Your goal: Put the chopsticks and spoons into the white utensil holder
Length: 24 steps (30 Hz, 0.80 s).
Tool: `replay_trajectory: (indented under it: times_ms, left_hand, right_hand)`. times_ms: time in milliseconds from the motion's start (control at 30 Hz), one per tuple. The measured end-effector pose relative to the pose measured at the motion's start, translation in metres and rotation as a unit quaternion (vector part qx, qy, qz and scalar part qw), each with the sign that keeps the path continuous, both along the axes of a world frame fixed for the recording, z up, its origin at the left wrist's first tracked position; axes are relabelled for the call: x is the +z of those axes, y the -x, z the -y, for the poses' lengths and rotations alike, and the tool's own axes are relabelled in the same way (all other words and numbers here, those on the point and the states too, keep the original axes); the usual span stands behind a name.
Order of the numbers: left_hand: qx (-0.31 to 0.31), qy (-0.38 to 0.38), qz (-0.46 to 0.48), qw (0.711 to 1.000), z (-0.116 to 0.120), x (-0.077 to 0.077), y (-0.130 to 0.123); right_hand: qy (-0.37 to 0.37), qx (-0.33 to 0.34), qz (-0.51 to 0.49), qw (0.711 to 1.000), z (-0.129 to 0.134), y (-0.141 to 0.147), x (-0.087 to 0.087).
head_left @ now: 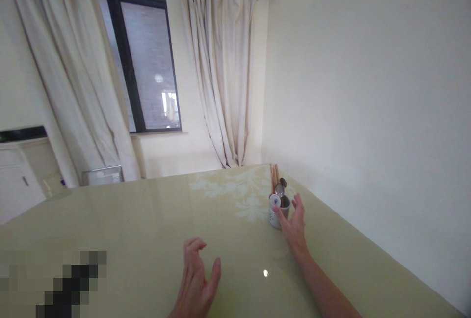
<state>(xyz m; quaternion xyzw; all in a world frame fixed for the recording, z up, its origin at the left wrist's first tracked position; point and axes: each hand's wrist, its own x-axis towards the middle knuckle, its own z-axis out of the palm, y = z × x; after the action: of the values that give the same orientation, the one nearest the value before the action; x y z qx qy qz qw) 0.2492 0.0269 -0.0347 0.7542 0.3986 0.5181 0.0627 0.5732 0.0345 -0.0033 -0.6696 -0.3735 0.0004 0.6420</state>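
Down at the near side of the glossy green table (128, 239), the person's left hand (196, 278) hangs over the surface with nothing in it, its fingers bent and the thumb standing well apart from them. A small bright glint sits on the tabletop between the two forearms. Farther along, toward the right, the right hand (294, 232) reaches up to a pale patterned cup (276, 219), thumb in front of the rim and fingers spread out past its right side, leaving a wide gap between. Whether the thumb actually touches the cup, I can't tell. The two hands are well apart.

The cup stands upright near the table's far right corner, holding some wooden chopsticks (273, 175), a metal spoon (279, 190), a darker spoon (283, 182) and a round white piece (274, 200) with a blue mark. Pale leaf shapes (250, 205) show on the tabletop just left of it. Beyond, a plain wall (368, 87) runs along the right, and cream curtains (224, 63) flank a dark-framed window (149, 63).
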Motion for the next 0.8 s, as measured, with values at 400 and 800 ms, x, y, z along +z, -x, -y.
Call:
replay_trajectory:
  times_ms: [400,800]
  left_hand:
    - [-0.01,0.081,0.118,0.99,0.006,0.016,-0.011]
    - [-0.057,0.175,0.194,0.963,-0.004,0.034,-0.006]
  right_hand:
    - [-0.003,0.109,-0.001,0.994,-0.003,0.015,-0.005]
    - [0.02,0.266,0.1,0.959,0.028,0.104,0.009]
